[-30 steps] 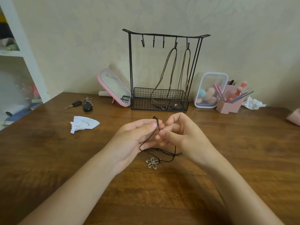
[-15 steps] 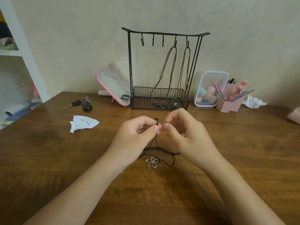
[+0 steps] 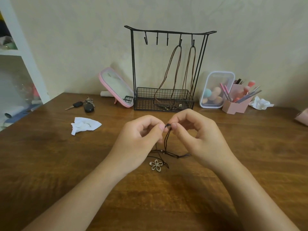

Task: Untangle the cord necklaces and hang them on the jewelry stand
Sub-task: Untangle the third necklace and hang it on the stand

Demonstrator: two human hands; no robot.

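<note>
A black cord necklace with a silver flower pendant lies partly on the wooden table. My left hand and my right hand both pinch the top of the cord between thumb and fingertip, lifting a short loop. The pendant and the rest of the cord rest on the table below my hands. Behind them stands the black wire jewelry stand. Two brown cord necklaces hang from its two right hooks, their ends in the basket. Its three left hooks are bare.
A pink mirror leans left of the stand. Keys and a crumpled white tissue lie at the left. A clear box of sponges and a pink brush holder stand at the right. White shelves flank the left edge.
My hands have drawn slightly apart and risen, pulling the cord's top into a taut loop between the fingertips. The pendant has stayed on the table.
</note>
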